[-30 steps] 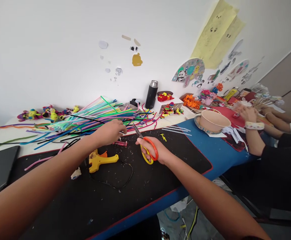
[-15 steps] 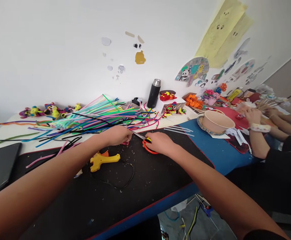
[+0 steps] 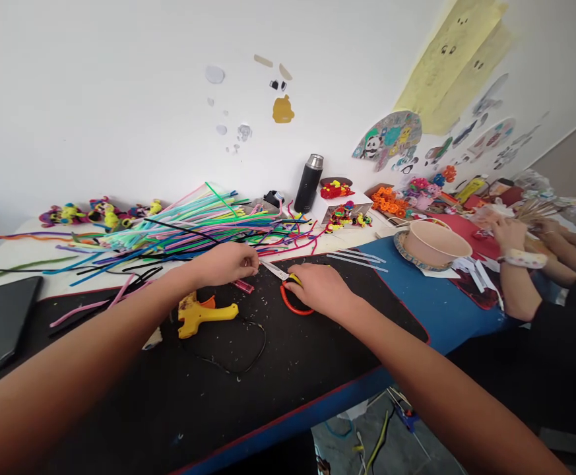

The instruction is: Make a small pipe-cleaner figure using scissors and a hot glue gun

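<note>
My right hand (image 3: 320, 287) is closed on the handles of scissors (image 3: 297, 300) with orange and yellow grips. The blades point left, their tips beside the fingers of my left hand (image 3: 228, 264). My left fingers are pressed together near the blade tips; whatever they pinch is too small to make out. Just below that hand a small red object (image 3: 243, 286) lies on the black mat (image 3: 288, 369). A yellow glue gun (image 3: 206, 316) with its dark cord rests on the mat, nearer to me.
Behind my hands lies a big pile of coloured pipe cleaners (image 3: 193, 227). A black bottle (image 3: 310, 183) stands by the wall. At left is a phone (image 3: 3, 323). Right of the mat are a pink bowl (image 3: 436, 244) and another person's hands (image 3: 510, 234).
My left hand has shifted slightly left and up, uncovering more of the red object. The scissors stay in my right hand, and the whole view has moved a little.
</note>
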`<state>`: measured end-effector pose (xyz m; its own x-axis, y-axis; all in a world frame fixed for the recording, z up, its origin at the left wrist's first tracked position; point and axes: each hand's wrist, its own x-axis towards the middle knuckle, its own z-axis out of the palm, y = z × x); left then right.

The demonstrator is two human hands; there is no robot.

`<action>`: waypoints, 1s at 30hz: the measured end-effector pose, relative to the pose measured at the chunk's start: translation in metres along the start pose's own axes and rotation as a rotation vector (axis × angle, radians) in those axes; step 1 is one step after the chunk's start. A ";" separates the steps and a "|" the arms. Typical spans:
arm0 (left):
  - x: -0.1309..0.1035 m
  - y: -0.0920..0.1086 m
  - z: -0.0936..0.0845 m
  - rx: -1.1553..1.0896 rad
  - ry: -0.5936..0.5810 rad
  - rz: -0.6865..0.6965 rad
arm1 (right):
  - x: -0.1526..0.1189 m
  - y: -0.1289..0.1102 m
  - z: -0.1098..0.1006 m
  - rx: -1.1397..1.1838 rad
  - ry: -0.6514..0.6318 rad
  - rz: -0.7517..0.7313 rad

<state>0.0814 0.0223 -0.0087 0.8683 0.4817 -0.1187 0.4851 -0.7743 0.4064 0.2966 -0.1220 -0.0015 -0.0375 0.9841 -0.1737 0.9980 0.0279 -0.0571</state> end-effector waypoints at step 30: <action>-0.108 -0.020 0.017 -1.336 0.650 -0.354 | 0.071 -0.110 0.044 1.457 0.153 -0.255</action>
<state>-0.0201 -0.0210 -0.0194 0.3636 0.9236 -0.1216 -0.1036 0.1698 0.9800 0.1814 -0.0627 -0.0504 -0.1016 0.9908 0.0894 0.0339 0.0933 -0.9951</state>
